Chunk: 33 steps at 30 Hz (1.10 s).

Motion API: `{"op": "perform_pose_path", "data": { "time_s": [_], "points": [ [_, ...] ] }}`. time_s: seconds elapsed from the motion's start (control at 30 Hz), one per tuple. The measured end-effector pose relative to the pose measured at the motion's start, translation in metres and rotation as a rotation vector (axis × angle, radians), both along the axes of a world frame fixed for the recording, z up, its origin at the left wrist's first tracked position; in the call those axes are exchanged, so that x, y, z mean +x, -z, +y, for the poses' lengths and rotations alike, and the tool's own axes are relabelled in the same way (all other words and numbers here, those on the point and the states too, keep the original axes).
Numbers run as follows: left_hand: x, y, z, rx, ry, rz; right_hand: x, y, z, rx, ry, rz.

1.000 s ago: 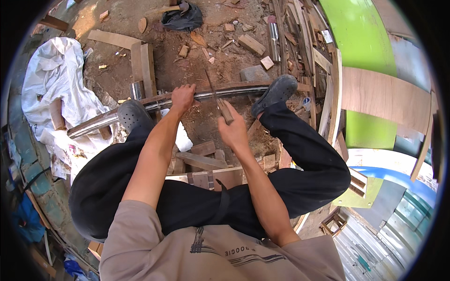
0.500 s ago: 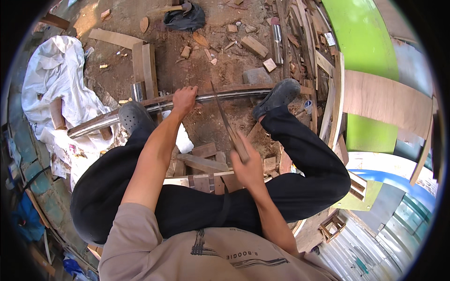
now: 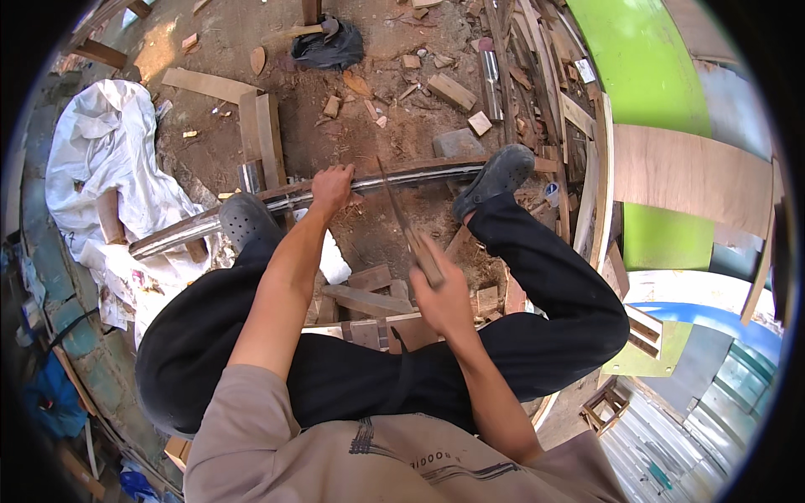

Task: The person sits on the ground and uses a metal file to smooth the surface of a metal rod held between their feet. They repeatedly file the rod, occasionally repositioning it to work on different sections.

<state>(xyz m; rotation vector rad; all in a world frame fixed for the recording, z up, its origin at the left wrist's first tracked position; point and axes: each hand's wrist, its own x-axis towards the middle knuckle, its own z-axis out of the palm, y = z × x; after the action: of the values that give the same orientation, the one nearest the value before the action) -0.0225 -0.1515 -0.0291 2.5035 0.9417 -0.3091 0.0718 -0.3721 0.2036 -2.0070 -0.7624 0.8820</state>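
A long wooden strip (image 3: pixel 428 171) with a pale, weathered face runs across in front of me, its ends near my two grey clogs. My left hand (image 3: pixel 333 186) is closed over the strip, left of its middle. In my right hand (image 3: pixel 444 300) is a handsaw (image 3: pixel 397 204), held by its wooden handle. The narrow blade points away from me, and its tip end crosses the strip just right of my left hand. Whether the teeth are biting into the wood is too fine to make out.
A white cloth sack (image 3: pixel 113 159) lies at the left. Wood offcuts (image 3: pixel 453 90) litter the dirt beyond the strip, with a hammer (image 3: pixel 302 32) on a black bag (image 3: pixel 329 50). Long boards (image 3: pixel 602 180) and green panels (image 3: pixel 637 59) line the right side. Short blocks (image 3: pixel 369 300) lie between my legs.
The whole view has shifted slightly, so the strip's left end sits a little lower and further right. Both hands keep their grips; the saw has barely moved relative to the strip.
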Motion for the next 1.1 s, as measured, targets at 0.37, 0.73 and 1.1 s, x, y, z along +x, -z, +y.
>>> {"op": "perform_pose_path", "data": {
  "time_s": [0.37,0.73,1.1],
  "points": [
    [-0.007,0.011,-0.003,0.085,-0.013,-0.122,-0.007,-0.022,-0.019,-0.074,0.019,0.096],
    [-0.008,0.009,-0.003,0.071,-0.005,-0.075,-0.011,-0.031,-0.028,-0.068,0.004,0.116],
    [-0.006,0.006,-0.002,0.072,-0.007,-0.083,-0.019,-0.02,-0.032,-0.006,0.001,0.018]
  ]
}}
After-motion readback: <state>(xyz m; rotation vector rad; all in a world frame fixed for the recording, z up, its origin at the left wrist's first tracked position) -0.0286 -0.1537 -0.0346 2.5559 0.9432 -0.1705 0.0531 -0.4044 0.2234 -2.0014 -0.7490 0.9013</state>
